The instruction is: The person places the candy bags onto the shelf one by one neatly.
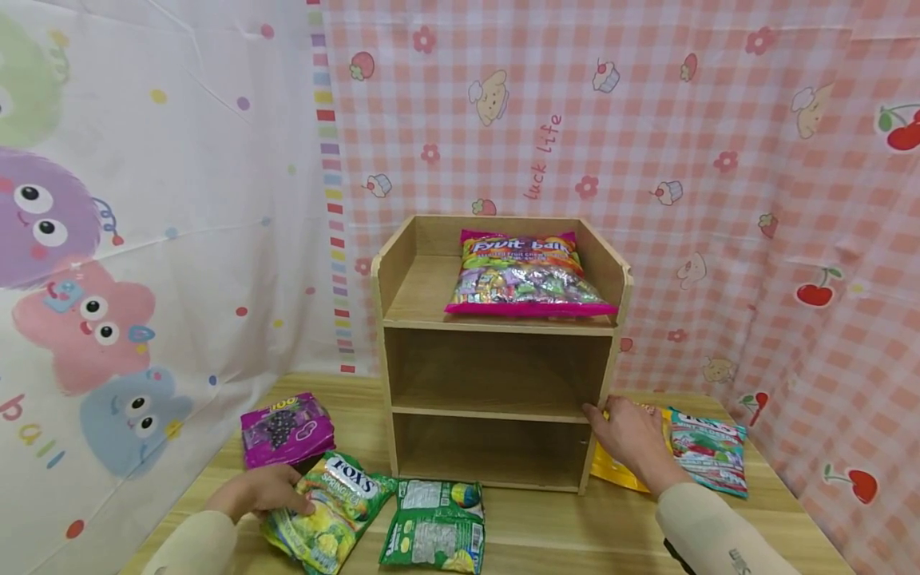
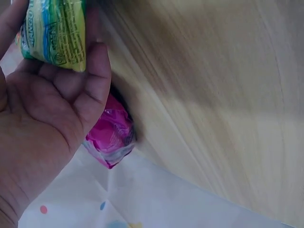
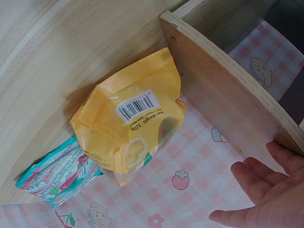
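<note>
My left hand (image 1: 276, 491) grips the edge of a green-and-yellow Fox's candy bag (image 1: 331, 511) lying on the wooden table at the front left. In the left wrist view the left hand (image 2: 57, 99) curls its fingers on that bag (image 2: 54, 31), with a purple bag (image 2: 111, 135) just beyond. My right hand (image 1: 618, 427) is open, fingertips touching the lower right side of the wooden shelf unit (image 1: 496, 319). Beneath it lies a yellow bag (image 1: 614, 473). The right wrist view shows the right hand (image 3: 261, 190) against the shelf's side panel (image 3: 223, 90), apart from the yellow bag (image 3: 130, 126).
A pink Fruit balls bag (image 1: 528, 275) lies on the shelf's top tier; the two lower tiers hold nothing. A purple grape bag (image 1: 287, 427), a green bag (image 1: 434, 527) and a teal-and-red bag (image 1: 707, 451) lie on the table (image 1: 561, 527). Patterned cloth hangs behind.
</note>
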Demonstrator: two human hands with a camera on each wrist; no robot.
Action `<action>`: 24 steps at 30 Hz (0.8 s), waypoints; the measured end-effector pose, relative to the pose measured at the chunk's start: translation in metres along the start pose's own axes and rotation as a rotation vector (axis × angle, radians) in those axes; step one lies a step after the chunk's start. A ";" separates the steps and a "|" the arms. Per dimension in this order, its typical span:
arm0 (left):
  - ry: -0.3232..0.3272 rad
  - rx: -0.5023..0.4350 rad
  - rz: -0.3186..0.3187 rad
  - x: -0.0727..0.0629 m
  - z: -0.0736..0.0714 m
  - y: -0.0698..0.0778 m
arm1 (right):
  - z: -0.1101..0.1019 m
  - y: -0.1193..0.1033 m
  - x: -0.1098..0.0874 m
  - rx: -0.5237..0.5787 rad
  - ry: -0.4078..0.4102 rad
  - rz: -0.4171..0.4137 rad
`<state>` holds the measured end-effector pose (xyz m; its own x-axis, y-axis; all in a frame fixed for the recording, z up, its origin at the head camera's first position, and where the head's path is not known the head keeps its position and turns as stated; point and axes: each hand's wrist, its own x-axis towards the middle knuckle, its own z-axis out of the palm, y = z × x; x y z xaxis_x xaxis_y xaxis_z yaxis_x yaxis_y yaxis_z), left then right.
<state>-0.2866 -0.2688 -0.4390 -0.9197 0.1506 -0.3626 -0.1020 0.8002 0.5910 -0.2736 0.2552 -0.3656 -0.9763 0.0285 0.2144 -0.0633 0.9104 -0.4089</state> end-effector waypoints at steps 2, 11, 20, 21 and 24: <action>-0.008 -0.008 0.009 -0.001 -0.001 -0.001 | 0.000 0.000 0.000 -0.003 -0.003 0.002; -0.143 -0.164 0.109 -0.002 -0.011 -0.007 | -0.001 -0.001 0.000 -0.009 0.004 0.004; -0.185 -0.361 0.298 -0.004 -0.019 -0.013 | 0.001 0.000 0.000 -0.005 0.008 0.000; -0.191 -0.386 0.321 -0.004 -0.020 -0.013 | 0.001 0.000 0.000 -0.003 0.008 0.002; -0.215 -0.459 0.381 -0.006 -0.026 -0.010 | 0.001 0.001 0.000 0.002 0.006 0.003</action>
<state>-0.2896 -0.2924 -0.4239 -0.8313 0.5278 -0.1741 0.0219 0.3441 0.9387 -0.2734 0.2553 -0.3668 -0.9754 0.0340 0.2180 -0.0602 0.9095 -0.4113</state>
